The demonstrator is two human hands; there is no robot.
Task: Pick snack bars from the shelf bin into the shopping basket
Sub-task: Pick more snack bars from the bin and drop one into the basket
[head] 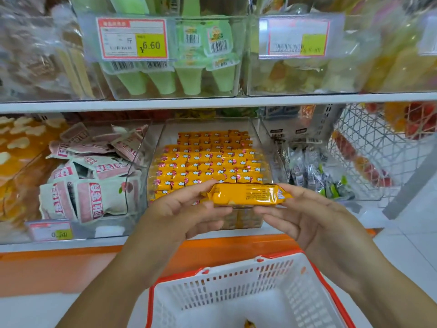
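An orange-yellow snack bar (248, 194) is held level in front of the shelf, its printed back facing me. My left hand (186, 209) pinches its left end and my right hand (305, 216) pinches its right end. Behind it a clear shelf bin (163, 136) holds several rows of the same orange bars (208, 159). Below my hands stands a white shopping basket with an orange rim (293, 254). A small orange item (249, 324) lies on its floor at the frame's bottom edge.
Pink-and-white packets (89, 176) fill the bin to the left, black-and-white wrapped sweets (312, 169) the bin to the right. The upper shelf carries clear bins of green cups (189, 74) with price tags (133, 39). A white wire basket (378, 147) stands at right.
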